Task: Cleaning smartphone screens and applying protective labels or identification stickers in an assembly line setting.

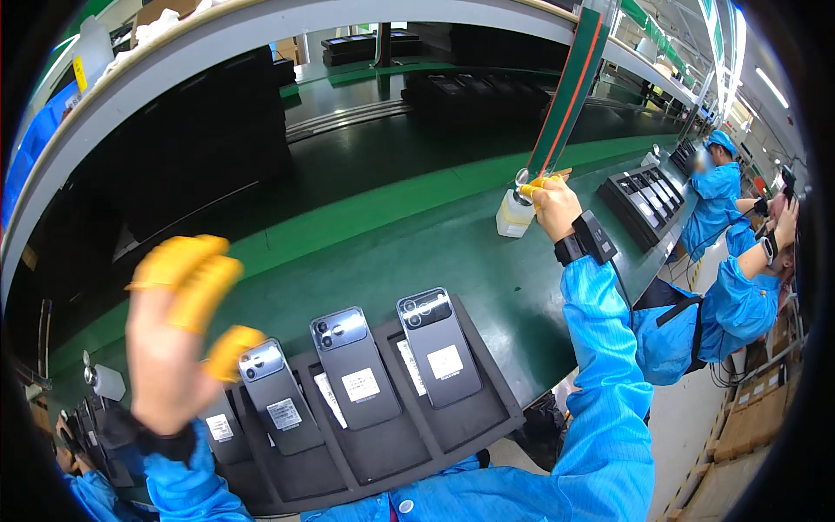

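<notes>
My left hand (178,326), wearing yellow finger covers, hovers blurred above the left end of a black tray (374,465). Its fingers are stretched out and it holds nothing. Several grey smartphones lie back up in the tray, each with a camera block at the far end and a white label, among them a left one (283,387), a middle one (355,365) and a right one (439,348). At the far right, my right hand (557,207) has its yellow-covered fingers closed at the top of a small translucent bottle (514,216). What they pinch is too small to make out.
A green-topped bench (487,270) runs across. Another black tray of phones (648,204) stands to the right, near two people in blue (713,187). A green post (570,91) rises behind my right hand. Another bottle (106,383) stands far left; a shelf (348,26) spans above.
</notes>
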Action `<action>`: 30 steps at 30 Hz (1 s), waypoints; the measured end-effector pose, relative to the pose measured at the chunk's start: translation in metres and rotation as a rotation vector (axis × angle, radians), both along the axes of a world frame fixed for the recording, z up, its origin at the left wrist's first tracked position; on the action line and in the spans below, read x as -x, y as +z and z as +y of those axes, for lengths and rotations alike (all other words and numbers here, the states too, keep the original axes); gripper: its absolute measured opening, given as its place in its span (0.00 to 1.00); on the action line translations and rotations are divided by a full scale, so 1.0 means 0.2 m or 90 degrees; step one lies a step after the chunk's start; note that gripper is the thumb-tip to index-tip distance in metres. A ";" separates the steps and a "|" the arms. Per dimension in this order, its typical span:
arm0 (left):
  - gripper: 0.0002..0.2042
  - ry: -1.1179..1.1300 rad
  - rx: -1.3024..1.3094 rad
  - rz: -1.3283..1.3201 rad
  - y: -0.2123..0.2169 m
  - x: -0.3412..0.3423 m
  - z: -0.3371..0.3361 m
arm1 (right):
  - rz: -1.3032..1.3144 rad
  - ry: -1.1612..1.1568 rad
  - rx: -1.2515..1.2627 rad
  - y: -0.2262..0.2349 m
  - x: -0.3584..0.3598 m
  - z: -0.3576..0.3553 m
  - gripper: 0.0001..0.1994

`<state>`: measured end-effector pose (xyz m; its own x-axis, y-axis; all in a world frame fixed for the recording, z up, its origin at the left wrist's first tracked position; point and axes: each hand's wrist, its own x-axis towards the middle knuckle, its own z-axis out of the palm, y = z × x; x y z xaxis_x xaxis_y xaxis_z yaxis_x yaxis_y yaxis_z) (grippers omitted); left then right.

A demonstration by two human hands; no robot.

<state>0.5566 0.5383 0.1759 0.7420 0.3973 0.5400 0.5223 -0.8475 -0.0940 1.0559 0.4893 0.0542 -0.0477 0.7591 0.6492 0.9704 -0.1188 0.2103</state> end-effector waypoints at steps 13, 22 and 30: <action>0.30 -0.473 0.224 0.192 -0.76 -0.44 -0.23 | 0.017 -0.046 0.034 0.03 -0.02 -0.02 0.11; 0.31 -0.461 0.307 0.144 -0.83 -0.41 -0.25 | 0.085 0.286 0.104 0.06 0.70 -0.13 0.21; 0.29 -0.479 0.394 0.103 -0.84 -0.42 -0.24 | 0.094 0.437 0.202 -0.06 0.93 -0.13 0.21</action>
<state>0.6409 0.4904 0.0078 0.9637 -0.0307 0.2651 -0.1533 -0.8769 0.4556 0.8693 0.4641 0.0426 -0.5053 0.7412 0.4419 0.8252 0.5649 -0.0040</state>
